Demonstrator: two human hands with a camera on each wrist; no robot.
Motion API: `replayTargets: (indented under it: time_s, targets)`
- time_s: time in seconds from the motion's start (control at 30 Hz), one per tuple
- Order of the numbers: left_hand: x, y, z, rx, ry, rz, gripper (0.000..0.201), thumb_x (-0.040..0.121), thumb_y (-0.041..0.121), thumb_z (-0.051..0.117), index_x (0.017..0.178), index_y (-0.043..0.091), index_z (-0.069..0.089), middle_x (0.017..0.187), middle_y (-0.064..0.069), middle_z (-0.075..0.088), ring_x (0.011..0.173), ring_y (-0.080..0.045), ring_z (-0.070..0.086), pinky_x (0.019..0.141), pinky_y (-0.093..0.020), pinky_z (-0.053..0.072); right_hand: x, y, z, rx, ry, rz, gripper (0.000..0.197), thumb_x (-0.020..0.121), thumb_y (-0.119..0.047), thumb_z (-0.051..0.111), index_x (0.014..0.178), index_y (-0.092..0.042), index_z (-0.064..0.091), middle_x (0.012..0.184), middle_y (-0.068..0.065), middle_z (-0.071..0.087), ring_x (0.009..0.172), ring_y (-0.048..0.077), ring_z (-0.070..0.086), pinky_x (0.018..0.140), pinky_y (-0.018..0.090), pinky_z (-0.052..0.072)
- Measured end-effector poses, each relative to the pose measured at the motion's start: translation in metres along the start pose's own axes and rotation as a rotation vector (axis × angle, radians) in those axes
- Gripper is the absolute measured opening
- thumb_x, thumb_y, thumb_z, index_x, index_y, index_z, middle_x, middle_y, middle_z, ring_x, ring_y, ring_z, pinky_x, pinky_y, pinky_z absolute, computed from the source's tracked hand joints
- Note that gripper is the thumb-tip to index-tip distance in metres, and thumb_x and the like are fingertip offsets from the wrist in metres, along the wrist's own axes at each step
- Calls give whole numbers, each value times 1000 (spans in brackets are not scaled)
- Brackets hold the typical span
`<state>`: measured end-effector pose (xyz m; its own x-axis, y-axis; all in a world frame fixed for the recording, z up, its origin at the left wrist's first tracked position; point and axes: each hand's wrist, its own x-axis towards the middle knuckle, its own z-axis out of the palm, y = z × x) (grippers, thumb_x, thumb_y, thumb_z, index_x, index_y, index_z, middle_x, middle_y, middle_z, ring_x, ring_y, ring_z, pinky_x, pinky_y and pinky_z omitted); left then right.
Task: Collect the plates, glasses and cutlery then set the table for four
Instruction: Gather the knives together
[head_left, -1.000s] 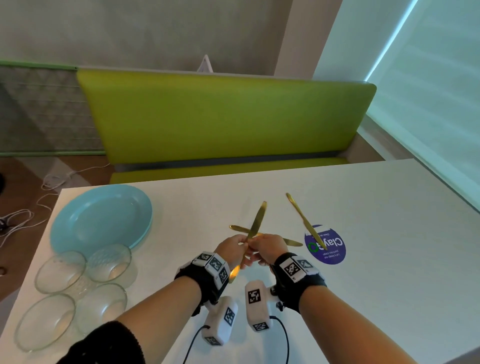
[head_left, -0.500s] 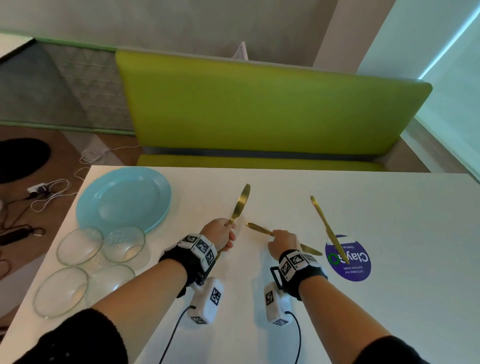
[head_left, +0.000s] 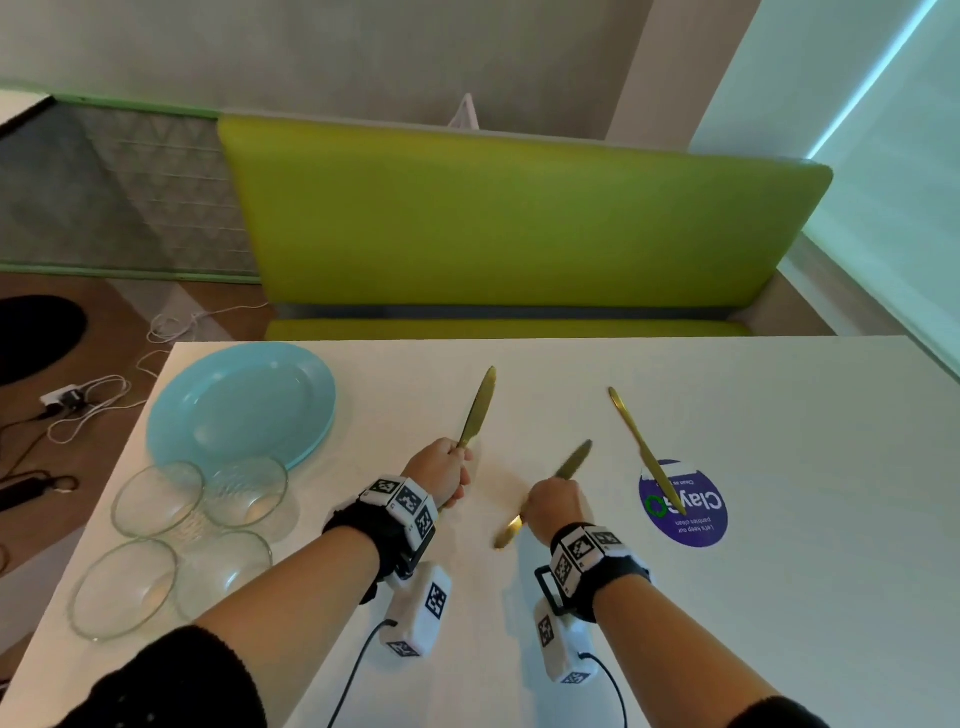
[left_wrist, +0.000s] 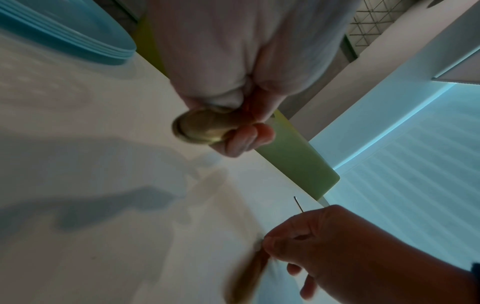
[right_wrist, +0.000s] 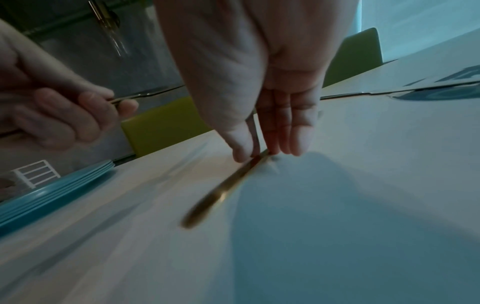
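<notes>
My left hand (head_left: 453, 464) grips the handle of a gold knife (head_left: 478, 405), blade pointing up and away; its butt end (left_wrist: 202, 127) shows in the left wrist view. Close to its right, my right hand (head_left: 551, 494) pinches a second gold knife (head_left: 574, 460) near its middle and holds it tilted just over the white table (head_left: 779, 597); this knife (right_wrist: 226, 191) is blurred. A third gold knife (head_left: 636, 441) lies flat to the right. A stack of blue plates (head_left: 241, 405) sits at the far left, with several clear glass bowls (head_left: 158, 499) in front of it.
A round purple sticker (head_left: 691, 512) lies on the table under the third knife's blade. A green bench (head_left: 519, 218) runs along the table's far edge. Cables (head_left: 88, 400) lie on the floor to the left. A window blind (head_left: 883, 208) fills the right.
My hands have moved apart. The right hand has lifted the knife that lay crosswise on the table and turned it. The left hand has carried its knife to the left.
</notes>
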<state>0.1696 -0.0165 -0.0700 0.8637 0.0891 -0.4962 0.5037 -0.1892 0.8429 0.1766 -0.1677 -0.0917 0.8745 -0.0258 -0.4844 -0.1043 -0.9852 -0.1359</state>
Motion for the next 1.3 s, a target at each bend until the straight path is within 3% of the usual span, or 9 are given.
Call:
replayTargets:
  time_s: [0.1, 0.33, 0.67, 0.77, 0.83, 0.93, 1.07, 1.17, 1.3]
  targets:
    - [-4, -3, 6, 9, -7, 5, 21, 100, 12, 29, 93, 9, 48, 65, -3, 48, 50, -15, 41, 45, -24, 32, -5, 6, 8, -108, 18, 13, 29, 95, -18, 45, 112, -3, 64, 111, 9, 67, 105, 24, 64, 75, 24, 47]
    - [-12, -6, 15, -19, -21, -17, 18, 99, 11, 30, 95, 8, 47, 65, -2, 48, 50, -15, 41, 46, -23, 32, -17, 14, 13, -80, 56, 62, 28, 92, -3, 42, 111, -4, 62, 112, 13, 66, 104, 29, 64, 83, 31, 52]
    - [-18, -7, 16, -30, -5, -47, 19, 96, 9, 29, 95, 9, 48, 67, -3, 50, 52, -16, 43, 47, -24, 34, -29, 15, 9, -141, 87, 5, 28, 93, -10, 42, 109, -7, 65, 110, 10, 68, 104, 26, 64, 83, 28, 49]
    - [-19, -5, 16, -45, 9, -58, 18, 93, 8, 30, 91, 11, 48, 70, -4, 51, 53, -17, 45, 49, -26, 37, -30, 11, -1, 7, 78, 69, 23, 89, -17, 49, 98, -8, 68, 98, 10, 70, 92, 26, 66, 71, 26, 47]
    - [-19, -3, 17, -55, 36, -73, 18, 93, 8, 31, 90, 11, 48, 70, -4, 53, 53, -17, 48, 48, -25, 39, -29, 5, -13, 186, 107, 95, 16, 86, -21, 53, 79, -13, 65, 82, 8, 66, 76, 23, 62, 66, 24, 47]
    - [-19, -1, 20, -65, 69, -103, 17, 94, 6, 31, 93, 8, 48, 71, -5, 57, 53, -18, 56, 43, -21, 44, -30, -7, -29, 556, 124, 68, 22, 84, -21, 59, 62, -17, 61, 72, 6, 70, 67, 18, 66, 73, 27, 58]
    - [-17, 7, 27, 12, 58, -88, 21, 95, 8, 35, 107, 2, 52, 81, -5, 58, 69, -22, 56, 43, -18, 46, -35, -22, -43, 807, 62, 46, 23, 84, -13, 62, 61, -14, 62, 73, 11, 72, 70, 22, 71, 76, 36, 60]
    - [-15, 10, 32, 241, 59, -28, 28, 99, 21, 36, 117, 7, 52, 105, -10, 60, 84, -22, 52, 64, -23, 43, -30, -23, -47, 851, 22, 90, 22, 85, -13, 63, 63, -11, 63, 80, 14, 75, 71, 23, 71, 77, 36, 60]
    - [-11, 13, 43, 238, 14, -24, 15, 96, 18, 39, 102, 12, 52, 107, -12, 61, 85, -24, 54, 71, -29, 43, -25, -19, -52, 801, -33, 122, 28, 87, -18, 61, 61, -11, 60, 82, 12, 75, 74, 22, 73, 80, 31, 59]
